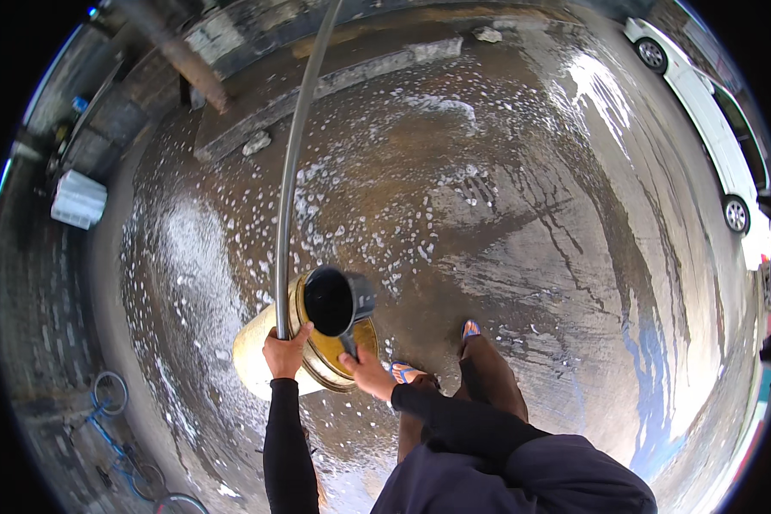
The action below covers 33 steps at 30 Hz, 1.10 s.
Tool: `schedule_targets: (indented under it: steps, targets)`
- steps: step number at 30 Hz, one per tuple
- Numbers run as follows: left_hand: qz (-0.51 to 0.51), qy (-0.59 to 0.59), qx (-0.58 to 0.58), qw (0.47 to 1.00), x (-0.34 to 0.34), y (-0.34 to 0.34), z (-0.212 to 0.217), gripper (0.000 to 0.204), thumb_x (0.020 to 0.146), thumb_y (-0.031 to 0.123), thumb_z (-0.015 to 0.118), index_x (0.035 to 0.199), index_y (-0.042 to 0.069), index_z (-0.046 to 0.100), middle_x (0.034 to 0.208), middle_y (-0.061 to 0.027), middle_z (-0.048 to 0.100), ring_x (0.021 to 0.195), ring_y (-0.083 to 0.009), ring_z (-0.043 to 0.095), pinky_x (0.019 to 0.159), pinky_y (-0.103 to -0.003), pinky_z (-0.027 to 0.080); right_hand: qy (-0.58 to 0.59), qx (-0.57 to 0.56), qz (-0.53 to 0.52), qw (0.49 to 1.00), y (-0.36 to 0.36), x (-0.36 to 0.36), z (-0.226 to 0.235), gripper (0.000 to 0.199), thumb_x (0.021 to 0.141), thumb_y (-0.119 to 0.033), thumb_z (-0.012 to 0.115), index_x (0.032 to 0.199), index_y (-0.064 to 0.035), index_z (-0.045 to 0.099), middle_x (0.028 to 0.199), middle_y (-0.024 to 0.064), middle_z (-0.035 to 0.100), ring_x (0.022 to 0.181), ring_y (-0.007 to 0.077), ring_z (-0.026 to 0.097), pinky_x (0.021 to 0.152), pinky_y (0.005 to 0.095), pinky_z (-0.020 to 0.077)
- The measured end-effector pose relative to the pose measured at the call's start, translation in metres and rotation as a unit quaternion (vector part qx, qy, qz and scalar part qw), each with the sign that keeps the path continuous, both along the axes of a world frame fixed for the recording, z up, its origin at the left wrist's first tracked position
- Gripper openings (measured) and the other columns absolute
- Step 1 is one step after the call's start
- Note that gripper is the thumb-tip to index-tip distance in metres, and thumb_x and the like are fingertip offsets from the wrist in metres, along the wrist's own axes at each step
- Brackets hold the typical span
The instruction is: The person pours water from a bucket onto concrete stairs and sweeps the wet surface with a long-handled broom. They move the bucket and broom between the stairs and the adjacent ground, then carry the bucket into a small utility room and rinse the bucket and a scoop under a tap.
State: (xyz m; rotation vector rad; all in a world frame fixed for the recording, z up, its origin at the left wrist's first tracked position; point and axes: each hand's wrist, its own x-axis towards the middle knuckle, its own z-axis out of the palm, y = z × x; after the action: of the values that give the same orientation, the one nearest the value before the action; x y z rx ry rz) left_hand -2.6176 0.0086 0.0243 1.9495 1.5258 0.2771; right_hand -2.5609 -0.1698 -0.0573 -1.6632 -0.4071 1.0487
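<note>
My left hand point(284, 353) grips a long grey hose point(288, 197) that runs up and away toward the top of the view. Its lower end reaches the rim of a yellow bucket point(257, 351) standing on the wet ground. My right hand point(367, 372) holds the handle of a dark plastic jug point(336, 300), tilted with its mouth facing me, just above the bucket's opening. The jug looks dark inside. Both arms wear black sleeves.
Wet concrete with patches of white foam spreads all around. A white car point(718, 128) stands at the right edge. A raised kerb point(334, 86) runs along the back, a white box point(79, 199) sits far left, a blue bicycle point(120, 437) lies lower left. My sandalled feet point(407, 373) are beside the bucket.
</note>
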Motion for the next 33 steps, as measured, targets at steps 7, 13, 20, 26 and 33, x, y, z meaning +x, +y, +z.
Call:
schedule_targets:
  steps: [7,13,20,26,33]
  targets:
    - [-0.021,0.019,0.089,0.996,0.13,0.022,0.035,0.062,0.065,0.05,0.09,0.083,-0.005,0.067,0.076,-0.0181,0.07,0.07,-0.033,0.069,0.069,-0.042,0.054,-0.04,0.078,-0.074,0.993,0.038,0.064,0.021,0.049,0.101,-0.042,0.055,0.125,-0.0004,0.051,0.094,0.0197,0.065,0.088,0.0292,0.063,0.079,0.0392,0.0474]
    - [-0.046,0.109,0.197,0.973,0.283,0.07,0.066,0.066,0.076,0.058,0.08,0.083,-0.006,0.068,0.076,-0.0252,0.069,0.078,-0.0443,0.068,0.07,-0.05,0.051,0.156,0.173,-0.199,0.952,0.105,0.215,0.034,0.025,0.099,-0.026,0.065,0.101,-0.0018,0.061,0.078,-0.002,0.057,0.071,0.0099,0.048,0.065,0.0315,0.0432]
    - [-0.159,0.166,0.182,0.956,0.493,0.099,0.077,0.048,0.085,0.04,0.076,0.075,-0.005,0.064,0.066,-0.0209,0.064,0.067,-0.0426,0.064,0.065,-0.048,0.049,0.35,0.227,-0.363,0.833,0.135,0.401,0.041,0.025,0.099,-0.025,0.066,0.084,-0.006,0.059,0.071,-0.007,0.049,0.065,0.0062,0.04,0.058,0.0292,0.0337]
    - [-0.227,0.011,0.132,0.965,0.625,0.121,0.116,0.028,0.085,0.021,0.078,0.078,-0.002,0.064,0.071,-0.0119,0.065,0.066,-0.0216,0.063,0.064,-0.038,0.048,0.366,0.221,-0.493,0.758,0.147,0.541,0.042,0.025,0.099,-0.024,0.064,0.084,-0.0042,0.063,0.071,-0.0046,0.053,0.064,0.0089,0.042,0.058,0.0321,0.0353]
    - [-0.274,-0.054,0.176,0.944,0.671,0.166,0.202,0.016,0.091,0.015,0.072,0.085,0.001,0.067,0.072,-0.0024,0.062,0.065,-0.0116,0.053,0.06,-0.031,0.043,0.039,0.078,-0.518,0.851,0.095,0.692,-0.031,0.045,0.102,-0.038,0.055,0.085,0.0029,0.061,0.07,0.0065,0.058,0.067,0.0188,0.053,0.063,0.0416,0.045]
